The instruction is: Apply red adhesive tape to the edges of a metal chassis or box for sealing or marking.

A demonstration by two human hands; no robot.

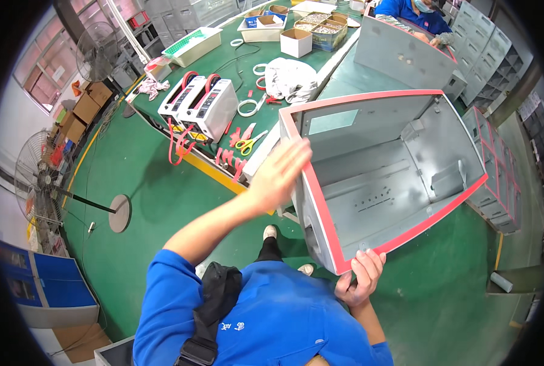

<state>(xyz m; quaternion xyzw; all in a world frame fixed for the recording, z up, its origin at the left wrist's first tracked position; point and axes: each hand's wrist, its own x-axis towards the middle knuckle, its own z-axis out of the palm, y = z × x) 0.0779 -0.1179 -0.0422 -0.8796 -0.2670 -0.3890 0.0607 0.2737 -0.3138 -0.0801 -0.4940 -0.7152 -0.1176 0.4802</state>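
Note:
A grey metal cabinet shell [369, 152] stands tilted in front of me, its open side facing up toward me. Red tape [325, 210] runs along its rim. My left hand [281, 172] lies with fingers stretched out against the taped left edge, near the upper left corner. At the near lower corner, my right hand [360, 277] is closed around the rim, fingers over the tape and thumb beside the corner. Inside the shell are a rectangular cutout, a row of small holes and metal brackets.
Two white tape dispensers [209, 111] with red rolls stand on the green bench at left. Yellow scissors [245, 145], red tape strips [228, 157] and a white cloth [291, 79] lie nearby. A co-worker [415, 18] handles another grey shell [406, 55]. A floor fan [43, 177] stands left.

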